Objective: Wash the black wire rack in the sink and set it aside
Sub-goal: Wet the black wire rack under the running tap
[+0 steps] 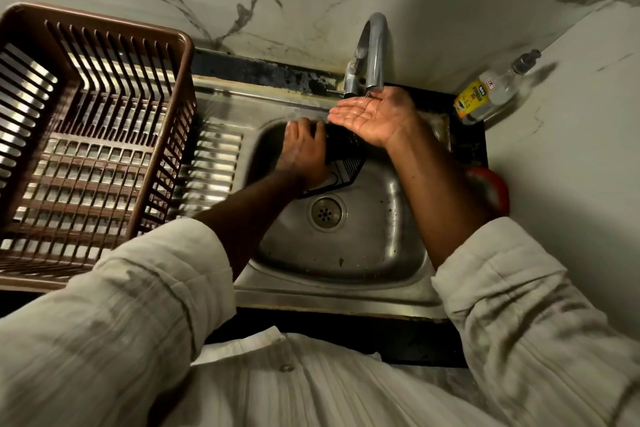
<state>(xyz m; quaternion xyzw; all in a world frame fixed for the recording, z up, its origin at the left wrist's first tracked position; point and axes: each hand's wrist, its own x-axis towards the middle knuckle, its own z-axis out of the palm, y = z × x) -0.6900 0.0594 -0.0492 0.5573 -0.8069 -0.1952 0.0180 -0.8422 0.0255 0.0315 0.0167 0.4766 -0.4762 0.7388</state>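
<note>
The black wire rack (346,158) lies tilted inside the steel sink (391,246), above the drain. My left hand (304,152) grips its left side, fingers curled over the edge, and hides much of it. My right hand (372,113) is held palm up with straight fingers under the tap spout (375,48). A thin stream of water falls onto its fingers. The right hand holds nothing and hovers just above the rack's far end.
A brown plastic dish basket (86,149) stands on the ribbed drainboard to the left of the sink. A soap dispenser bottle (491,94) stands at the back right corner. A red object (491,187) lies at the sink's right edge. Marble walls close in behind and on the right.
</note>
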